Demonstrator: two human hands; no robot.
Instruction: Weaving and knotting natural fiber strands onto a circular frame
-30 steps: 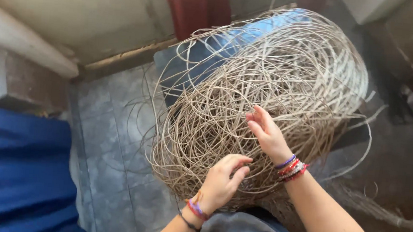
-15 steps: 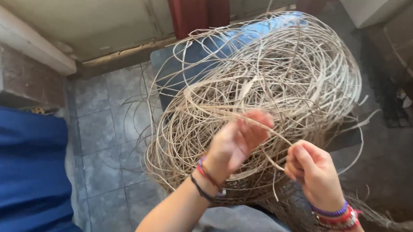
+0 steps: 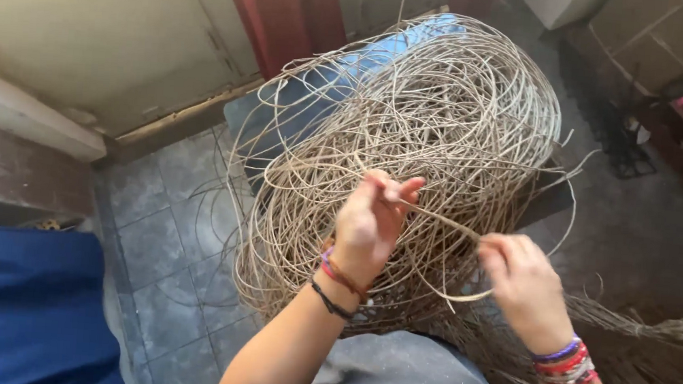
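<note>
A big tangled coil of thin tan cane strands (image 3: pixel 411 132) rests in front of me, over a dark support. My left hand (image 3: pixel 371 223) is raised against the coil, its fingertips pinching one cane strand (image 3: pixel 445 221). That strand runs right to my right hand (image 3: pixel 521 279), which is closed around it lower down. Both wrists wear coloured bracelets. A bundle of loose cane ends (image 3: pixel 655 339) trails away to the right of my right wrist.
Grey floor tiles (image 3: pixel 167 235) lie to the left. A blue cloth surface (image 3: pixel 16 304) fills the lower left corner. A pale wall and red curtain (image 3: pixel 287 9) stand behind the coil. Dark clutter and boxes (image 3: pixel 650 94) sit at the upper right.
Both hands have come off the coil's front and lifted, drawing one strand out between them; my right hand has moved down and to the right.
</note>
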